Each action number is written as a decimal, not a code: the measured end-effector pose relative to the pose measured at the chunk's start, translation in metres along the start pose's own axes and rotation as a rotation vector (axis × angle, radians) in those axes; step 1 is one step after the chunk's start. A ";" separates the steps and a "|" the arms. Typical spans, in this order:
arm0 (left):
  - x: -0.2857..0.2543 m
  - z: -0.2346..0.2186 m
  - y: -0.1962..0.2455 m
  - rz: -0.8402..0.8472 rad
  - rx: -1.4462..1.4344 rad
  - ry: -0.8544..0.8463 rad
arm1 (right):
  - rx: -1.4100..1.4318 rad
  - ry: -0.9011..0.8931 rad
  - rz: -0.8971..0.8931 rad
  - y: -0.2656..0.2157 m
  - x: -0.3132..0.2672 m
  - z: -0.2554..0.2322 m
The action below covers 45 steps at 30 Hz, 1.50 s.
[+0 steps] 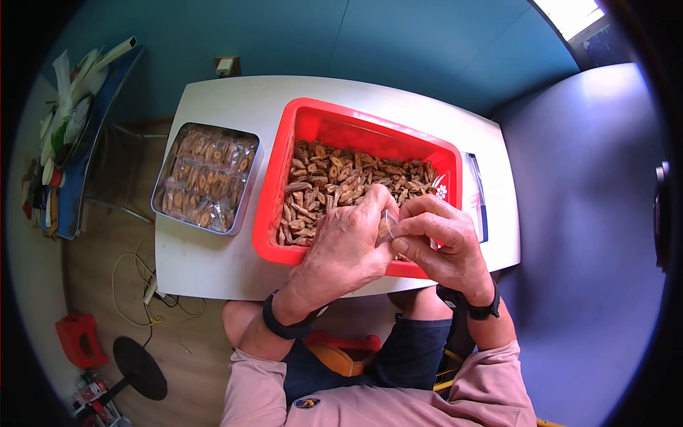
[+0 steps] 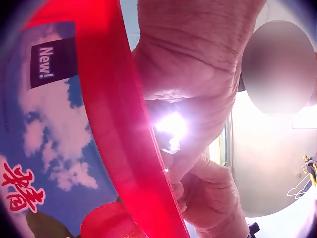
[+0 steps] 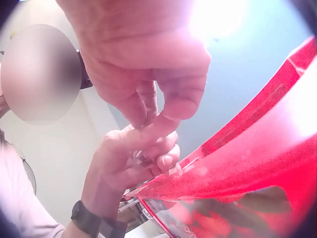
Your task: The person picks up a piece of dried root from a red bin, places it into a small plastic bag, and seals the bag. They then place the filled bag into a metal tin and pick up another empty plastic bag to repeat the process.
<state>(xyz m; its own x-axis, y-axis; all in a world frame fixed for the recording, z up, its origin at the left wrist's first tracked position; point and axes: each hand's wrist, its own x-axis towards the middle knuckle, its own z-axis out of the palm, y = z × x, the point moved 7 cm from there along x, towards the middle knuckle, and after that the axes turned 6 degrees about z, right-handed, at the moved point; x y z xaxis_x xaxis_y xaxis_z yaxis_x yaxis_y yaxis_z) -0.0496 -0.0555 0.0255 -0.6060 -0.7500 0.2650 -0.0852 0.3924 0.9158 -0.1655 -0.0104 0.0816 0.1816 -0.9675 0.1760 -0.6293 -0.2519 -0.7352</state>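
A small clear plastic bag [image 1: 386, 223] with a brown slice showing in it is held between the two hands, over the near rim of a red plastic bin [image 1: 269, 213]. The left hand [image 1: 345, 238] grips the bag from the left, its fingers curled and partly hidden. From the right, the right hand [image 1: 447, 238] pinches the bag's edge between thumb and fingertips. Below them lie many dried brown root-like slices [image 1: 320, 181] in the bin. In the right wrist view, the fingertips of both hands meet close by the bin wall [image 3: 237, 163].
Left of the bin, a metal tin [image 1: 249, 213] holds rows of small filled bags [image 1: 206, 178]. Both containers stand on a white table [image 1: 206, 267]. A dark-edged flat item [image 1: 475, 196] lies right of the bin. Cables [image 1: 128, 274] run across the floor at left.
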 end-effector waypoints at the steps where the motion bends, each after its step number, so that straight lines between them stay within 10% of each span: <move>1: 0.000 -0.002 0.003 0.000 -0.001 0.000 | -0.040 0.023 -0.066 -0.001 -0.001 0.001; 10: -0.002 -0.009 0.002 -0.160 -0.774 -0.106 | 0.352 0.199 0.220 0.019 -0.017 -0.020; 45: 0.001 0.008 -0.006 -0.226 -0.908 -0.151 | 0.247 0.022 0.191 0.002 -0.012 -0.013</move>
<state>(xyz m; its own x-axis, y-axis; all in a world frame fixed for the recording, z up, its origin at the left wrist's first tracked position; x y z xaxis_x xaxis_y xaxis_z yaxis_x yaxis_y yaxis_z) -0.0562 -0.0543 0.0182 -0.7518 -0.6558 0.0692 0.3966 -0.3658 0.8420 -0.1792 0.0000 0.0867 0.0593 -0.9977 0.0312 -0.4472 -0.0545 -0.8928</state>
